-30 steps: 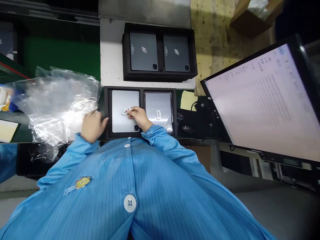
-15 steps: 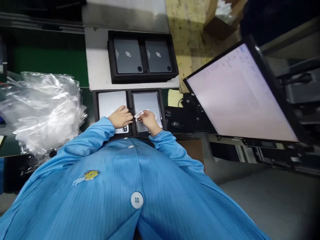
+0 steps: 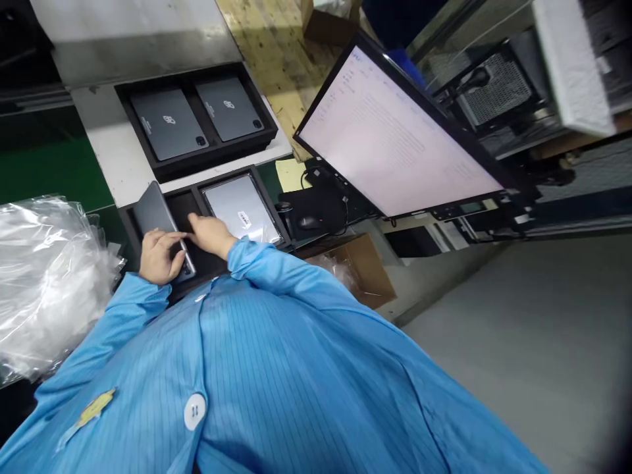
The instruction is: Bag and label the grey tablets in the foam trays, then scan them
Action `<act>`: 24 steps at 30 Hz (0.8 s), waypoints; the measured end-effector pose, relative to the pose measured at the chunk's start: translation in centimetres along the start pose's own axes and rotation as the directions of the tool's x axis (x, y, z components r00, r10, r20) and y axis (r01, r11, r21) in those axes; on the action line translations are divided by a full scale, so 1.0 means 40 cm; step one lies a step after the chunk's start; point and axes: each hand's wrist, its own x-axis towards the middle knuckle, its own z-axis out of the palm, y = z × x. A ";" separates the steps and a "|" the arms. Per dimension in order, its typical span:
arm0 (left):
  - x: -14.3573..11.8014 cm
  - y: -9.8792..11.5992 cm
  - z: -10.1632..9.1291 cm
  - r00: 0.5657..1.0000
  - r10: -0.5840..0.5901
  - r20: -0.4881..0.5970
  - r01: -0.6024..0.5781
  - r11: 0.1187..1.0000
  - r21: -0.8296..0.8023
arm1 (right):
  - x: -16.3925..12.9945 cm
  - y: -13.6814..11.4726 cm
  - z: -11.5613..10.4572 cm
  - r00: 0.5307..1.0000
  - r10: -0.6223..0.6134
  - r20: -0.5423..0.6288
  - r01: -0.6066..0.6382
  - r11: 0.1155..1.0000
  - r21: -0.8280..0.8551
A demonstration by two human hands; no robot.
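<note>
My left hand (image 3: 158, 255) grips the near end of a grey tablet (image 3: 154, 209) and tilts it up out of the left slot of the near black tray (image 3: 280, 227). My right hand (image 3: 210, 234) lies beside it over the tray's middle, fingers pointing at the tablet's lower edge; whether it holds the small label is hidden. In the tray's right slot lies a bagged tablet (image 3: 239, 209) with a white label on it. A second black tray (image 3: 148, 161) farther back holds two dark tablets, backs up.
A heap of clear plastic bags (image 3: 44, 283) lies at my left. A large lit monitor (image 3: 390, 141) stands at the right, with a mouse (image 3: 310, 222) and cables below it. A cardboard box (image 3: 363, 266) sits under the bench edge.
My view swung right and tilted. My left hand has raised the left tablet from flat to tilted. The right hand moved left from the bagged tablet to the tray's middle; the label is out of sight.
</note>
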 end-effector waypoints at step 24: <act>0.241 0.391 0.431 0.875 -0.052 0.481 0.013 0.996 0.086 | -0.427 0.548 -0.071 0.925 0.316 -0.213 -0.163 0.833 0.529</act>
